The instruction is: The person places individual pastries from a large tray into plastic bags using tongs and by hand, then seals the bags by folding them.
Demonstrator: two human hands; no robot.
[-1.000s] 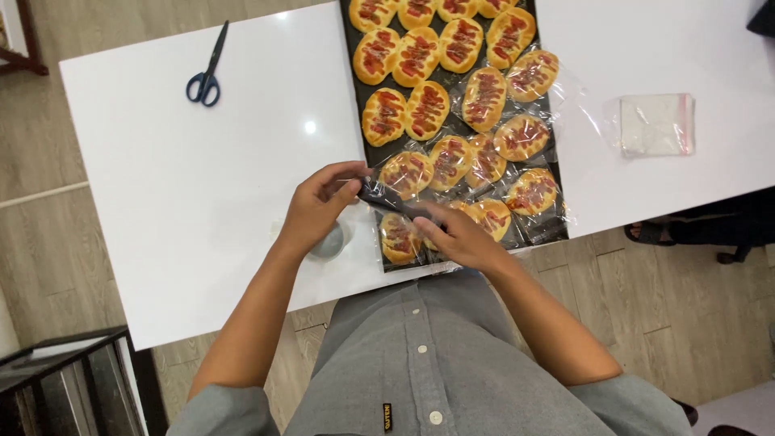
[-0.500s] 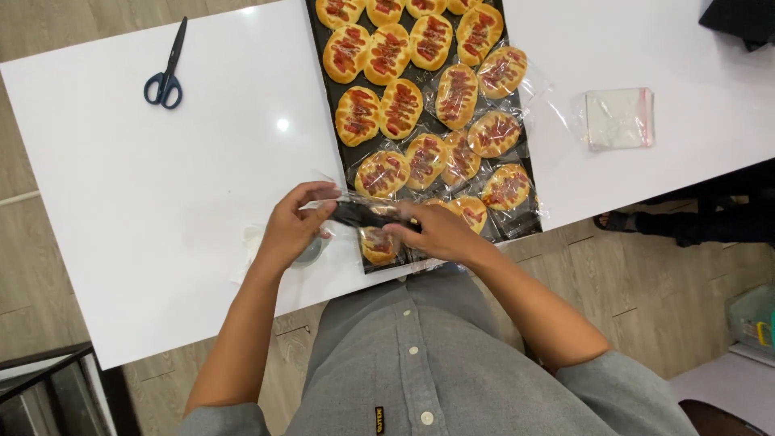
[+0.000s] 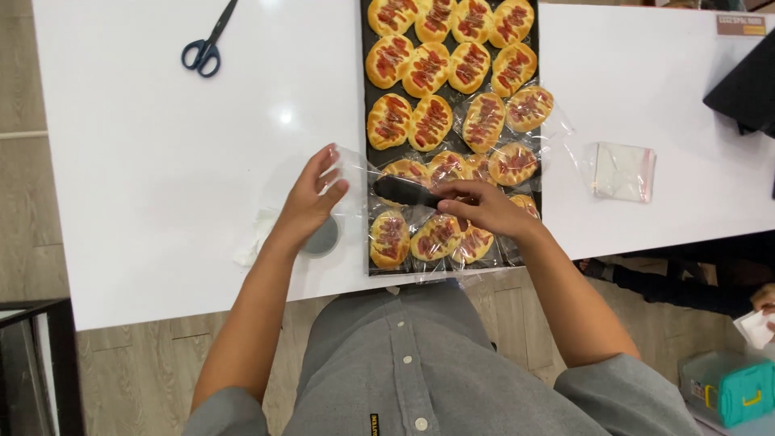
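Both hands work at the near end of the long black baking tray [image 3: 365, 121] on the white counter [image 3: 161, 161]. Left hand [image 3: 311, 200] has its fingers loosely spread and holds the edge of a clear plastic bag [image 3: 355, 173], pinching the film between thumb and fingertips just left of the tray. Right hand [image 3: 484, 208] is closed around a dark, flat tool [image 3: 406, 191], whose tip points left toward the bag's mouth, above the wrapped buns.

Under the left wrist a small round grey object [image 3: 324, 238] sits on the counter beside a crumpled bit of white paper [image 3: 254, 238]. Nearest on the tray lie oval golden buns with red topping sealed in clear wrappers [image 3: 436, 236]; farther up the tray, unwrapped buns of the same kind [image 3: 420, 69] lie in rows.

Right of the tray, well apart, a small stack of clear bags with a red edge [image 3: 622, 171] rests on the counter. At the far left, blue-handled scissors [image 3: 208, 44] lie closed. A black object [image 3: 747, 85] sits at the far right edge.
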